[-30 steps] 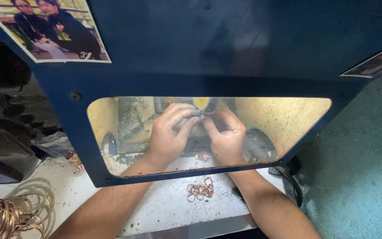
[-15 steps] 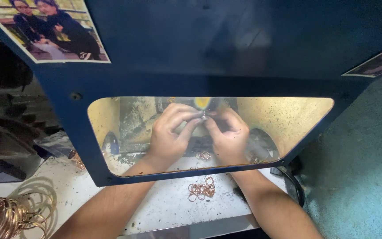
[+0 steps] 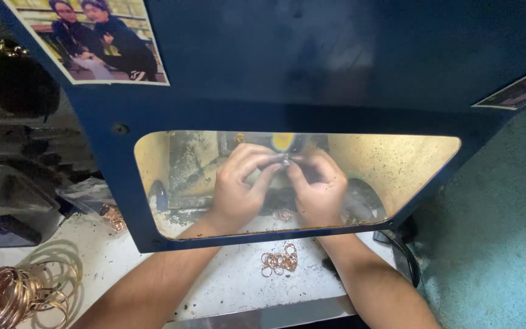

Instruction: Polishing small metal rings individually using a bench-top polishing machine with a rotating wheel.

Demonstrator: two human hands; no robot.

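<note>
Copper-coloured small wire rings [image 3: 280,260] lie unmoved on the white table [image 3: 232,286]; both hands, left hand [image 3: 241,183] and right hand [image 3: 318,186], remain pinched together on a tiny metal piece [image 3: 286,161] behind the window.

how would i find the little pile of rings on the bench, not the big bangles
Start at the blue shield with the window that the person works behind. Just under its lower edge, on the white bench, between the two forearms, lies the small ring pile. Unlike the large gold bangles at far left, these are tiny, coppery and tangled together.
</note>
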